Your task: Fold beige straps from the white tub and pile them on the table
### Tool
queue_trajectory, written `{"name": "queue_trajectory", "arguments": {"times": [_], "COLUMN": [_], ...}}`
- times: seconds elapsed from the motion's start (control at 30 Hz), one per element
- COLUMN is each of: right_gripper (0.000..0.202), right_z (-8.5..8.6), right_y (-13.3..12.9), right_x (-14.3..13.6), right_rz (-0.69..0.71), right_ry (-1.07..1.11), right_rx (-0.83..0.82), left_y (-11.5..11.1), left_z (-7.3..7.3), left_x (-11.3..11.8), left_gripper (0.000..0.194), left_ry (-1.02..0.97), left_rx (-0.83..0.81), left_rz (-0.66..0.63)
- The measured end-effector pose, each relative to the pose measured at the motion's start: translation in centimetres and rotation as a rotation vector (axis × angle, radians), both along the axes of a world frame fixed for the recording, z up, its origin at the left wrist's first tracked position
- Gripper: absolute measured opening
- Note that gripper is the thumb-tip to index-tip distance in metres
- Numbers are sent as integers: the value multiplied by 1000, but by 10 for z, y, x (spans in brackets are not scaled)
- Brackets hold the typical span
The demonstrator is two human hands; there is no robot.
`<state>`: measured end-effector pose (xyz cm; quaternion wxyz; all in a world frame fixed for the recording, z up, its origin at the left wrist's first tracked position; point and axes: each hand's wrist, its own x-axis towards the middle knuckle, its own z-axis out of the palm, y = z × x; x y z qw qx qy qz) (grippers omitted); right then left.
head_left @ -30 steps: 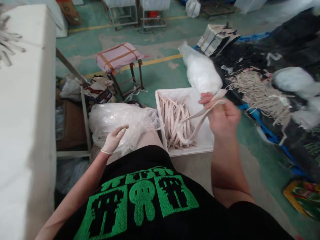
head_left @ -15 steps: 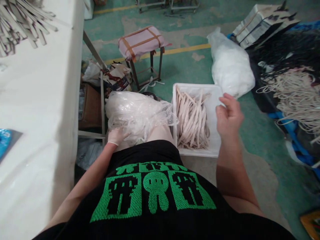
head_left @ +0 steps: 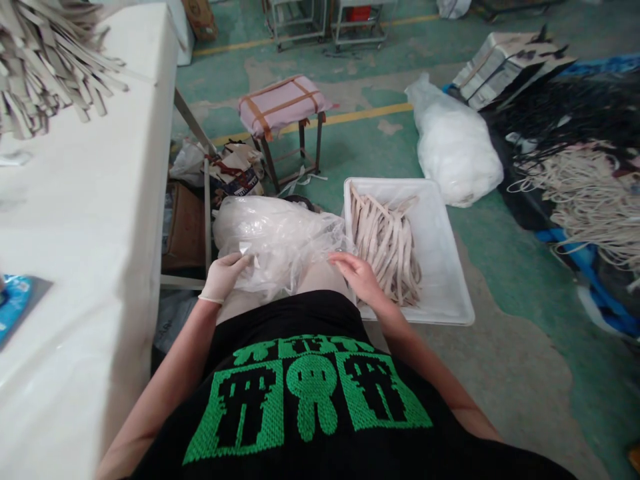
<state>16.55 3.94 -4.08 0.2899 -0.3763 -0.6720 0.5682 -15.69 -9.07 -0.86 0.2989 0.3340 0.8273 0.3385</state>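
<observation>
My left hand (head_left: 224, 275), in a pale glove, is closed, with a small shiny piece of plastic (head_left: 245, 249) showing at its fingertips. Just beyond it, a large heap of clear plastic bags (head_left: 267, 227) lies across my lap. My right hand (head_left: 357, 275) is bare and reaches in over my thigh at the heap's right edge. Its fingers are stretched out, and I cannot tell whether they touch the plastic. Close beside that hand stands a white tub (head_left: 447, 267) holding a bundle of flat beige straps (head_left: 387, 247).
A white-covered table (head_left: 100, 220) on the left carries more straps (head_left: 45, 67). Ahead stands a stool with a pink padded top (head_left: 283, 103). A stuffed white sack (head_left: 455, 150) and a pile of beige cords (head_left: 595, 193) lie on the right. A cardboard box (head_left: 187, 227) sits under the table.
My right hand has moved left from the tub's far rim to the plastic bags. My left hand has risen slightly, and the small plastic piece now shows at its fingertips. The view has shifted slightly.
</observation>
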Motion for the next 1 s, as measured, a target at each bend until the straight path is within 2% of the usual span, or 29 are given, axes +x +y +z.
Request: {"name": "queue_trajectory", "arguments": {"times": [0.17, 0.27, 0.37, 0.5, 0.7, 1.0], "right_gripper": [59, 68, 63, 46, 44, 43], "right_z": [16, 31, 46, 61, 76, 131], "right_y": [-9, -9, -3, 12, 41, 92], "right_x": [-52, -78, -98, -117, -135, -138], "right_rz": [390, 471, 431, 340, 265, 96], "right_ry": [77, 155, 280, 378, 420, 442], "right_rx": [-288, -430, -477, -322, -228, -173], "left_y": [11, 18, 23, 28, 32, 34], "left_z": [42, 54, 59, 57, 47, 48], "left_x": [44, 63, 73, 77, 82, 84], "left_gripper": [35, 31, 29, 28, 28, 25], "left_ry": [-325, -377, -387, -451, -561, -463], "left_rx": [179, 184, 163, 92, 108, 185], "left_rz": [-87, -201, -306, -393, -445, -513]}}
